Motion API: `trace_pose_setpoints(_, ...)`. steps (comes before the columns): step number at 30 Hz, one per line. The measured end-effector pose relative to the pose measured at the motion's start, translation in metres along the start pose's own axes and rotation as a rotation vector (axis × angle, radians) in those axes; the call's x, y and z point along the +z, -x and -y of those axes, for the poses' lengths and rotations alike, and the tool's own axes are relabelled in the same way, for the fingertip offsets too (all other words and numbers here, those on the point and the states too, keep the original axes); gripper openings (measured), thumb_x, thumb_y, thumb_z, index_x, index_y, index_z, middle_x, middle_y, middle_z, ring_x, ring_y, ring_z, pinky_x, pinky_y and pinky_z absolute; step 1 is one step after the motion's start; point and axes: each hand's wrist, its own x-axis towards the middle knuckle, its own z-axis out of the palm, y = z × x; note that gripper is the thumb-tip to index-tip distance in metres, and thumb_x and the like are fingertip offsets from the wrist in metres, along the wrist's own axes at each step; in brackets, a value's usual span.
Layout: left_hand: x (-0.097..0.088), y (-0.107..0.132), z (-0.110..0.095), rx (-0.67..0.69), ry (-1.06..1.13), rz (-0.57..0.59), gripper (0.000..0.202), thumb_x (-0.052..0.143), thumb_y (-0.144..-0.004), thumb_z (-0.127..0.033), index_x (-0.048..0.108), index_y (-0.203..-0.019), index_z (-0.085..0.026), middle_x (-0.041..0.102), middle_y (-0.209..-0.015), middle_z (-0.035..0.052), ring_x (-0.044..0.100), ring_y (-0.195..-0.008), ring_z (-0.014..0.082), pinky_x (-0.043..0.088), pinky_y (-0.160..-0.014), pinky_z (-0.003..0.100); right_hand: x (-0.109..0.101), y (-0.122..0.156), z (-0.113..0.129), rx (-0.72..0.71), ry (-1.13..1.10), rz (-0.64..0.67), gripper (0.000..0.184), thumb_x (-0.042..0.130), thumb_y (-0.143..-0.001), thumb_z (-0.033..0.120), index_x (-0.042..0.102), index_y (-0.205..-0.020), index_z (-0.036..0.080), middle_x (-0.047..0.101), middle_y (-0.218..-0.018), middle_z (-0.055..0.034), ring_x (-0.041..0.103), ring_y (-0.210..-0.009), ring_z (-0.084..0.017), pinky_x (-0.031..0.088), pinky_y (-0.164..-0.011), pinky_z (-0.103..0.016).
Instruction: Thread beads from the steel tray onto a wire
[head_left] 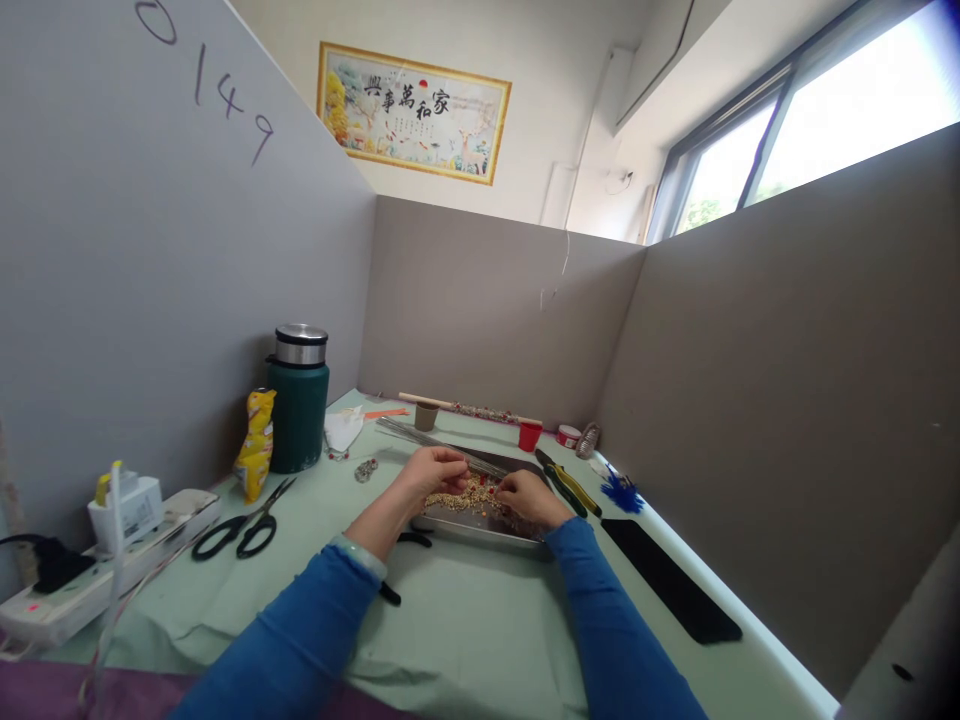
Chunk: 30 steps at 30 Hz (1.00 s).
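Observation:
A shallow metal tray (480, 531) holds many small gold and red beads (466, 497). Above its left part is my left hand (439, 474), thumb and fingertips pinched together; whatever lies between them is too small to make out. My right hand (527, 497) reaches down at the tray's right side, its fingers drawn together at the beads, and I cannot see what they hold. A bundle of thin metal wires (405, 432) runs from the upper left across the tray's back edge. Black-handled pliers (390, 594) lie partly hidden beneath my left forearm.
Scissors (255, 528), a green flask (298, 415), a yellow packet (256, 445) and a power strip (45, 602) are on the left. Behind the tray stand a brown cup (426, 416) and a red cup (529, 435). Yellow-handled pliers (574, 488) and a black strip (671, 580) lie right.

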Motion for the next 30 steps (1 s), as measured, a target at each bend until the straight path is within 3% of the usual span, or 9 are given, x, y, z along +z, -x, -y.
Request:
trace_pose_setpoints(5, 0.000, -0.001, 0.001, 0.002, -0.004, 0.011, 0.028, 0.076, -0.058, -0.025, 0.060, -0.077, -0.010, 0.061, -0.065, 0.0034, 0.058, -0.056, 0.0115, 0.050, -0.062, 0.029, 0.006, 0.000, 0.011, 0.052, 0.087, 0.002, 0.013, 0.063, -0.066, 0.027, 0.069, -0.071, 0.017, 0.068, -0.075, -0.0070, 0.060, -0.070, -0.018, 0.036, -0.056, -0.023)
trace_pose_setpoints(10, 0.000, 0.000, 0.000, 0.011, -0.004, 0.033, 0.024, 0.073, -0.061, -0.025, 0.060, -0.075, -0.010, 0.061, -0.063, 0.0037, 0.059, -0.055, 0.0121, 0.049, -0.061, 0.029, 0.015, -0.006, 0.025, 0.095, 0.167, -0.010, 0.016, 0.062, -0.064, 0.022, 0.068, -0.077, 0.015, 0.067, -0.086, -0.0146, 0.061, -0.080, -0.025, 0.039, -0.062, -0.028)
trace_pose_setpoints(15, -0.002, -0.003, 0.004, 0.011, 0.001, 0.033, 0.022, 0.073, -0.062, -0.023, 0.059, -0.075, -0.010, 0.062, -0.064, 0.0046, 0.060, -0.056, 0.0129, 0.050, -0.061, 0.029, 0.016, -0.009, 0.020, 0.078, 0.108, 0.009, 0.015, 0.066, -0.059, 0.028, 0.066, -0.067, 0.015, 0.065, -0.071, -0.0104, 0.060, -0.069, -0.021, 0.038, -0.057, -0.025)
trace_pose_setpoints(18, -0.005, -0.009, 0.010, 0.010, 0.008, 0.014, 0.024, 0.073, -0.063, -0.023, 0.060, -0.078, -0.010, 0.064, -0.067, 0.0060, 0.061, -0.057, 0.0132, 0.052, -0.062, 0.029, 0.009, -0.004, 0.012, 0.035, 0.007, -0.015, 0.014, 0.060, -0.064, 0.028, 0.062, -0.059, 0.015, 0.061, -0.060, -0.0045, 0.054, -0.058, -0.014, 0.034, -0.051, -0.022)
trace_pose_setpoints(21, -0.008, -0.013, 0.015, 0.003, 0.002, 0.001, 0.024, 0.072, -0.064, -0.023, 0.060, -0.081, -0.010, 0.066, -0.071, 0.0076, 0.062, -0.058, 0.0132, 0.053, -0.062, 0.029, -0.002, 0.004, 0.010, -0.002, -0.103, -0.058, 0.020, 0.049, -0.072, 0.028, 0.061, -0.064, 0.014, 0.057, -0.058, -0.0006, 0.047, -0.054, -0.010, 0.031, -0.048, -0.020)
trace_pose_setpoints(25, -0.008, -0.016, 0.019, -0.008, -0.019, 0.029, 0.022, 0.071, -0.066, -0.024, 0.061, -0.079, -0.010, 0.067, -0.071, 0.0088, 0.064, -0.063, 0.0151, 0.054, -0.064, 0.029, -0.012, 0.012, 0.025, -0.059, -0.396, -0.134, 0.025, 0.042, -0.077, 0.031, 0.060, -0.077, 0.014, 0.054, -0.060, 0.0016, 0.042, -0.050, -0.007, 0.032, -0.047, -0.018)
trace_pose_setpoints(28, -0.007, -0.016, 0.019, -0.025, -0.023, 0.061, 0.022, 0.072, -0.065, -0.023, 0.062, -0.079, -0.009, 0.067, -0.068, 0.0086, 0.065, -0.064, 0.0161, 0.054, -0.064, 0.028, -0.011, 0.011, 0.042, -0.135, -0.674, -0.200, 0.019, 0.048, -0.073, 0.030, 0.057, -0.071, 0.014, 0.053, -0.060, 0.0020, 0.043, -0.052, -0.008, 0.034, -0.049, -0.018)
trace_pose_setpoints(30, -0.006, -0.015, 0.019, -0.033, -0.009, 0.051, 0.022, 0.072, -0.065, -0.022, 0.063, -0.080, -0.009, 0.067, -0.067, 0.0083, 0.065, -0.062, 0.0156, 0.054, -0.065, 0.027, -0.006, 0.009, 0.048, -0.165, -0.738, -0.241, 0.017, 0.049, -0.070, 0.029, 0.056, -0.067, 0.014, 0.055, -0.061, 0.0015, 0.045, -0.055, -0.009, 0.035, -0.051, -0.019)
